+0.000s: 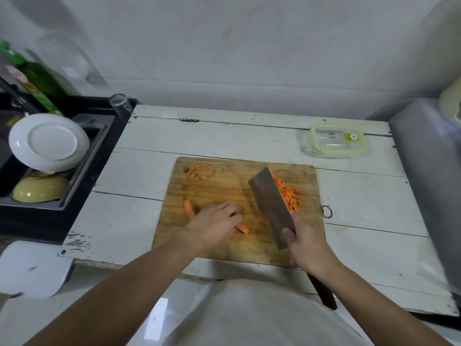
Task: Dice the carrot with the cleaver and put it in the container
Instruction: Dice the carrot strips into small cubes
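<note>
Gripping the cleaver [270, 208] by its handle, the right hand [308, 245] holds the blade tilted over the cutting board [224, 186], edge beside the pile of diced carrot [287, 193] near the board's right edge. Left hand [212, 227] lies fingers-down on carrot strips [243, 229] at the board's front-middle, pinning them; one more carrot piece [189, 208] just left of it. Peel scraps [197, 171] at the board's back-left corner. Container [336, 141], clear w/ green-rimmed lid on, sits at the table [129, 176] back-right corner, well apart from the board. Off the table's left edge: sink [94, 156] w/ white plate [48, 142] & yellow bowl [40, 188].
</note>
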### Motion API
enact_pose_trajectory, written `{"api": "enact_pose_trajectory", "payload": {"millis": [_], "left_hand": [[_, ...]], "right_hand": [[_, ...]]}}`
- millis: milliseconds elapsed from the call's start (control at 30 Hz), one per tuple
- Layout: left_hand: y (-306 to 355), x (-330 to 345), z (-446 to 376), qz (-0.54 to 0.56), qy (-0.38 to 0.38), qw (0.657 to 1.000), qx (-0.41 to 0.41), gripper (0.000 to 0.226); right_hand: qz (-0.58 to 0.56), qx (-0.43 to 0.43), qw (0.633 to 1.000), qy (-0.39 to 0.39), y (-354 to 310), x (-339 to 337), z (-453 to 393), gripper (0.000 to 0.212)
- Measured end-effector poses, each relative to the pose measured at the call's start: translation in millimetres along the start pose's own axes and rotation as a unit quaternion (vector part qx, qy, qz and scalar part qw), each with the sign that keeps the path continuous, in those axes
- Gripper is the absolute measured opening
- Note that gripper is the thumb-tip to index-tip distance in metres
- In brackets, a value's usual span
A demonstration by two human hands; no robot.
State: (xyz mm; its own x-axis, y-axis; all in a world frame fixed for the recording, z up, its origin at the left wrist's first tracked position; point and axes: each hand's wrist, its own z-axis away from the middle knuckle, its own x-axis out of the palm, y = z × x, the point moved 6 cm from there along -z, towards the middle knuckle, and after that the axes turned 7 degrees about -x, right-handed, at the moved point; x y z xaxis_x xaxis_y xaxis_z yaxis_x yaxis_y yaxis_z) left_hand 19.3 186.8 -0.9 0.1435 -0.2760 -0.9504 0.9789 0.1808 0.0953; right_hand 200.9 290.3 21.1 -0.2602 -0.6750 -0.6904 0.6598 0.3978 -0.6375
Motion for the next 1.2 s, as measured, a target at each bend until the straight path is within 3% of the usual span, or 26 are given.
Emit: {"api": "enact_pose_trajectory", "payload": {"millis": [67, 167, 233, 300, 333, 367, 433, 467, 500, 567, 600, 667, 733, 800, 900, 1000, 1100, 1200], "left_hand": [[0.9, -1.3, 0.5, 0.042, -0.018, 0.989, -0.141, 0.029], [-2.1, 17.7, 11.3, 0.225, -0.067, 0.916, -0.326, 0.05], [2.6, 31.0, 20.3, 0.389, -0.105, 0.822, -0.401, 0.061], [15.7, 40.3, 26.9, 0.56, -0.136, 0.686, -0.444, 0.06], [21.5, 42.5, 28.5, 0.612, -0.144, 0.636, -0.447, 0.056], [26.7, 43.7, 29.1, 0.645, -0.151, 0.604, -0.443, 0.053], [35.1, 44.4, 29.3, 0.675, -0.156, 0.578, -0.432, 0.047], [35.4, 42.1, 29.6, 0.66, -0.147, 0.599, -0.43, 0.044], [30.7, 38.4, 29.5, 0.604, -0.124, 0.662, -0.427, 0.04], [15.3, 22.8, 29.4, 0.386, -0.015, 0.834, -0.395, 0.029], [12.7, 14.9, 29.5, 0.303, 0.058, 0.883, -0.353, 0.024], [17.6, 5.9, 28.7, 0.237, 0.158, 0.933, -0.219, 0.016], [26.8, 12.9, 24.1, 0.17, 0.183, 0.966, -0.062, 0.009], [30.7, 21.1, 20.6, 0.112, 0.167, 0.979, 0.027, 0.017], [25.5, 24.3, 10.9, 0.095, 0.125, 0.987, 0.032, 0.025], [17.6, 20.6, 2.9, 0.177, 0.053, 0.976, -0.119, 0.023], [18.0, 16.1, 10.1, 0.292, 0.01, 0.912, -0.29, 0.02], [27.6, 27.7, 16.7, 0.376, -0.012, 0.849, -0.372, 0.022]], "right_hand": [[0.014, -0.003, 1.0, 0.004, 3.4, -3.2, 2.3, 0.016], [0.025, -0.002, 1.0, 0.011, 4.9, -2.9, 3.0, 0.021], [0.037, -0.006, 0.999, 0.007, 3.4, 0.5, 3.5, 0.028], [0.047, -0.014, 0.999, -0.009, 1.7, 5.4, 4.3, 0.03], [0.051, -0.018, 0.998, -0.016, 0.7, 7.7, 4.4, 0.028], [0.059, -0.023, 0.998, -0.023, -1.6, 9.0, 5.0, 0.026], [0.084, -0.034, 0.995, -0.03, -5.1, 11.6, 4.1, 0.027], [0.092, -0.035, 0.995, -0.03, -5.0, 12.7, 3.1, 0.029], [0.095, -0.031, 0.995, -0.03, -3.6, 12.7, 2.4, 0.031], [0.083, -0.013, 0.996, -0.023, -0.9, 9.1, 2.3, 0.033], [0.071, -0.005, 0.997, -0.017, 2.0, 6.8, 2.6, 0.032], [0.049, 0.005, 0.999, -0.009, 7.5, 1.1, 4.1, 0.028], [0.044, 0.012, 0.999, -0.008, 13.1, -4.2, 6.1, 0.024], [0.045, 0.011, 0.999, -0.004, 17.1, -7.8, 8.0, 0.027], [0.043, 0.014, 0.999, -0.008, 19.0, -9.2, 11.0, 0.026], [0.041, 0.012, 0.999, -0.008, 20.8, -8.0, 12.4, 0.025], [0.037, 0.01, 0.999, -0.009, 20.7, -7.1, 13.6, 0.022], [0.054, 0.007, 0.998, -0.015, 19.1, -3.6, 13.1, 0.024]]}}
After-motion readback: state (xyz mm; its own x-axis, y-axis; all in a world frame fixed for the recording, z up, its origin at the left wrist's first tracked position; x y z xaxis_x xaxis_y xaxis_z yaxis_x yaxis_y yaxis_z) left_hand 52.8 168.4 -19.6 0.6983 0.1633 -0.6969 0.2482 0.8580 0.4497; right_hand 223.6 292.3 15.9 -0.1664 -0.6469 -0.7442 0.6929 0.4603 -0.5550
